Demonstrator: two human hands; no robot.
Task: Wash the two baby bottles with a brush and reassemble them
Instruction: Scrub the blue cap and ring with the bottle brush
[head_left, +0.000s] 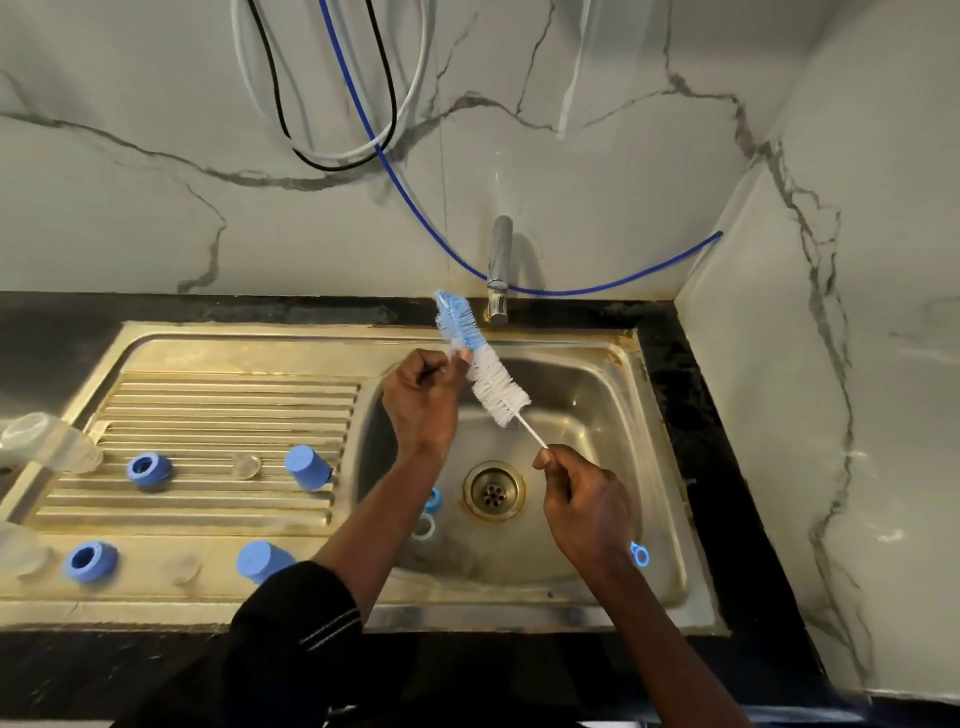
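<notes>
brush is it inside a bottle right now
No, the brush is out in the open above the sink, the left hand pinching its bristles and the right hand holding its handle.

Left sleeve (291, 623) black, thin pale stripes (near the cuff) — right forearm (670, 649) bare.

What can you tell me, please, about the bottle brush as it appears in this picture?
The bottle brush has a long, fluffy bristle head, blue toward the tip and white below, on a thin white stem. It is held tilted above the sink basin, tip up toward the tap. The right hand pinches the stem; the left hand pinches the bristles where blue meets white. A blue loop beyond the right hand seems to be its handle end.
</notes>
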